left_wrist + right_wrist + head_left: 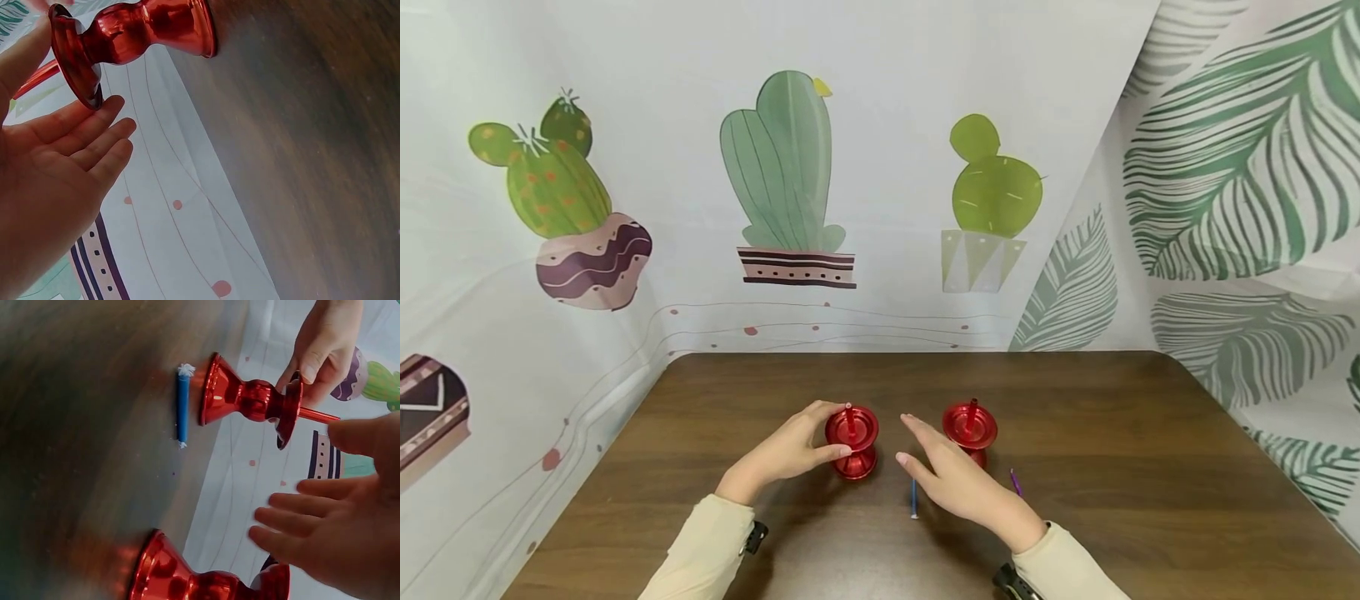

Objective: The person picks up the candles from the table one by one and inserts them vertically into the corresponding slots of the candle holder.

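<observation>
Two shiny red candle holders with wide dishes and flared bases stand on the brown table. My left hand [793, 444] holds the left candle holder [855, 460] by its dish, thumb at the near rim and fingers at the far rim. A thin red stick [319, 415] rises from that dish. My right hand [958, 482], fingers straight and holding nothing, hovers beside the right candle holder [976, 422] and partly hides it in the head view. Below this hand lies a slim blue candle [182, 407] with white frayed ends.
A thin purple stick [1016, 482] lies right of my right hand, partly covered by the wrist. Behind the wooden table [1112, 433] hangs a white cloth [895, 167] printed with cacti. Leaf-printed cloth [1240, 200] hangs at the right.
</observation>
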{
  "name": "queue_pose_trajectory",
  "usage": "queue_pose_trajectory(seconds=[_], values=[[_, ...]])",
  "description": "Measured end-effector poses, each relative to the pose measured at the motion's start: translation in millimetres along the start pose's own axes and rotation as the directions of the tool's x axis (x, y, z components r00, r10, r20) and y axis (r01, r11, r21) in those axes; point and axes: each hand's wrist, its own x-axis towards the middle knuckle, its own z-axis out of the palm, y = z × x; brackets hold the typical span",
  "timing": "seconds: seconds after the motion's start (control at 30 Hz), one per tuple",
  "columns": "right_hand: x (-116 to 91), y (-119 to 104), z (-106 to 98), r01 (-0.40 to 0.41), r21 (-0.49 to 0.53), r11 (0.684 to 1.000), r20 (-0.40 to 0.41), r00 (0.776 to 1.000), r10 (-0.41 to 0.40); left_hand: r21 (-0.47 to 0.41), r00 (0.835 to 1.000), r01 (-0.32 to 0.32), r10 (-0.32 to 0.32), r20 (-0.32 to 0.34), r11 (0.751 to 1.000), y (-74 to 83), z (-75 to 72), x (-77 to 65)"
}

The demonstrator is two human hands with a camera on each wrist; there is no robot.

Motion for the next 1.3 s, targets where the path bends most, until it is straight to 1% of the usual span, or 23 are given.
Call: queue_pose_trajectory(seconds=[0.1,0.27,0.5,0.57,0.67,0.83,1.03,1.13,1.3], values=[[-0.5,2.8,2.1,-0.026,-0.044,0.999,0.078,0.997,0.029,0.002,1.000,-0.003,0.003,-0.002,1.000,0.4,-0.1,0.5],[-3.9,4.6,6.1,-0.071,-0.114,0.991,0.190,0.977,0.092,0.010,1.000,0.001,-0.001,0.005,1.000,0.9,0.0,0.4],[-3.6,2.3,12.0,-0.144,-0.215,0.966,0.226,0.955,0.193,0.014,1.000,-0.003,0.003,0.000,1.000,0.4,1.2,0.4],[-3.0,2.0,13.7,-0.148,-0.249,0.957,0.236,0.949,0.208,0.014,1.000,-0.006,0.006,-0.002,1.000,0.2,1.4,0.6],[-3.4,2.2,16.1,-0.123,-0.300,0.946,0.247,0.948,0.202,0.016,1.000,-0.007,0.007,-0.002,1.000,0.2,1.6,0.6],[-5.8,3.2,18.4,-0.061,-0.363,0.930,0.230,0.961,0.153,0.017,1.000,-0.006,0.006,0.000,1.000,0.8,1.5,0.1],[-6.0,2.4,20.2,0.003,-0.418,0.908,0.167,0.983,0.073,0.024,1.000,-0.010,0.010,-0.002,1.000,0.3,1.4,0.7],[-3.1,0.4,23.0,0.019,-0.473,0.881,0.130,0.990,0.049,0.026,1.000,-0.007,0.007,-0.004,1.000,0.0,1.4,0.6],[3.0,-2.1,30.4,-0.001,-0.550,0.835,0.076,0.996,0.051,0.014,1.000,0.004,-0.004,0.002,1.000,0.9,2.2,-0.1]])
